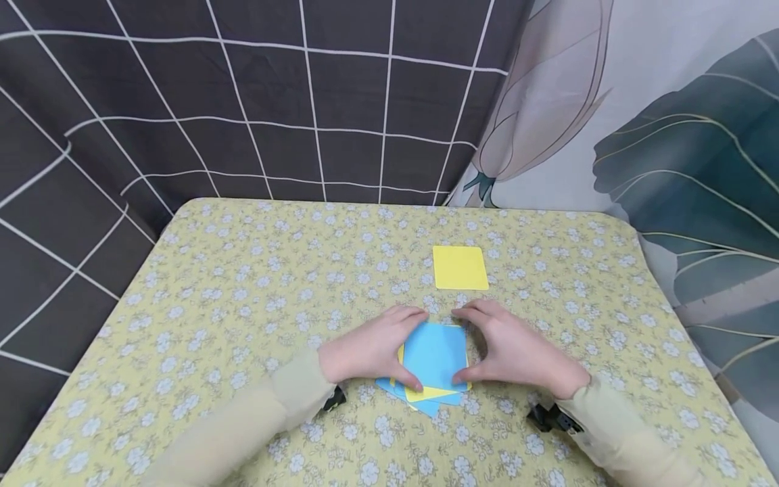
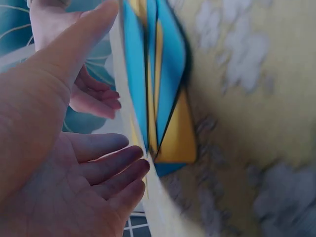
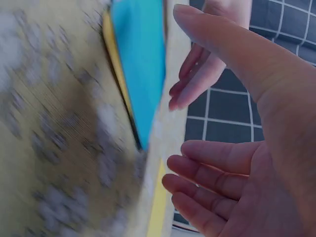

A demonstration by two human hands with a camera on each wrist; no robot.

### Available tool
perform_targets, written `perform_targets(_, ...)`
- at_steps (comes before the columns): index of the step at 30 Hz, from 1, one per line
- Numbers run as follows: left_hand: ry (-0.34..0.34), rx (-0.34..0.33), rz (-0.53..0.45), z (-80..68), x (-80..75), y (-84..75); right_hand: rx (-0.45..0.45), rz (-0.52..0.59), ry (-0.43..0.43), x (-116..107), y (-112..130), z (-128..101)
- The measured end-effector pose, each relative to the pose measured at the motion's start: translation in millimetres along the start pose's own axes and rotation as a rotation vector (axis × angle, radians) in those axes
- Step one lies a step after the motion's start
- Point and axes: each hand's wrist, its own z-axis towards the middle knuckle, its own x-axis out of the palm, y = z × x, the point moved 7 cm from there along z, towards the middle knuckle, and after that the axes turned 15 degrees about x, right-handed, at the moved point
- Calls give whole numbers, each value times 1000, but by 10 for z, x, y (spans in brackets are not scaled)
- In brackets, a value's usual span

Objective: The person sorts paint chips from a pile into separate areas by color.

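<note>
A loose pile of square cards lies on the table, a blue card (image 1: 435, 355) uppermost. Beneath it, a yellow card (image 1: 428, 393) and more blue cards (image 1: 429, 408) stick out at uneven angles. My left hand (image 1: 379, 345) is at the pile's left side, thumb by the lower left corner, fingers near the upper left. On the opposite side, my right hand (image 1: 514, 348) has its thumb at the lower right corner and its fingers beyond the top right. Both wrist views show the fingers loosely spread, with the cards (image 2: 173, 54) fanned between the two hands.
A single yellow card (image 1: 460, 268) lies flat beyond the pile. The table has a yellow floral cloth (image 1: 243, 270). A dark curtain with white grid lines (image 1: 262, 88) hangs behind and left, a leaf-patterned one (image 1: 688, 155) at the right.
</note>
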Motion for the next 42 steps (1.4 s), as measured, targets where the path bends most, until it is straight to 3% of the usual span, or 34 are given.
perform_targets(7,-7,14,21,-9,77,-10,18,9,46,168,-16,-62)
perform_targets(15,-33,28,1,-40,73,-9,14,7,23,201,-41,-65)
perform_targets(21,-60,27,17,-61,38,5,-6,-23,-8,181,-13,-46)
perform_targets(27,-101,0,40,-118,-101,87,-20,-11,-35,100,48,98)
perform_targets(32,-139,-58,45,-192,-287,289,-45,14,-56,56,126,400)
perform_targets(37,-191,-113,24,-270,-572,611,-66,33,-71,12,244,815)
perform_targets(42,-196,-162,15,-299,-839,950,-74,20,-62,-35,378,1227)
